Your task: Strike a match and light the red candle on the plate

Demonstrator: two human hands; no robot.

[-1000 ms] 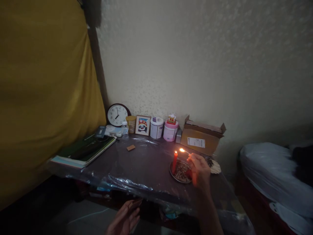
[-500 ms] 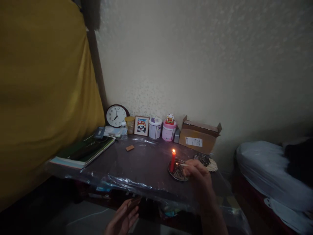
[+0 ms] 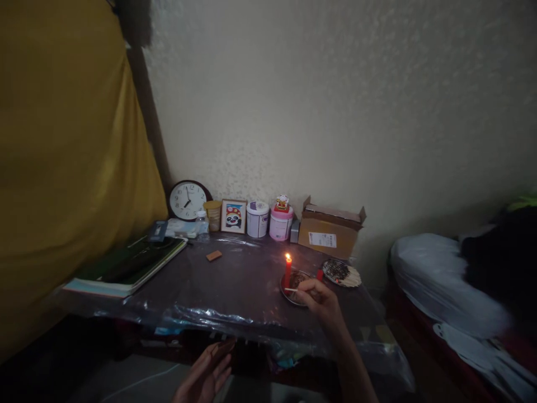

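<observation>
Right hand (image 3: 315,295) pinched a matchstick (image 3: 291,290) low over the dish (image 3: 289,298) | red candle (image 3: 287,273) stood upright, alight, at the dish's left | left hand (image 3: 206,370), nearer and left, fingers loosely curled, gripped a flat brown piece (image 3: 225,348) | matchsticks (image 3: 351,276) lay farther right

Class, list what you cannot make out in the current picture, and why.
All in the head view:
Right side of the dish: partly hidden by the right hand.
Print on the label: too small.
Inside of the cardboard box: hidden by its front and flaps.
Details of the brown piece in the left hand: too dim.
</observation>
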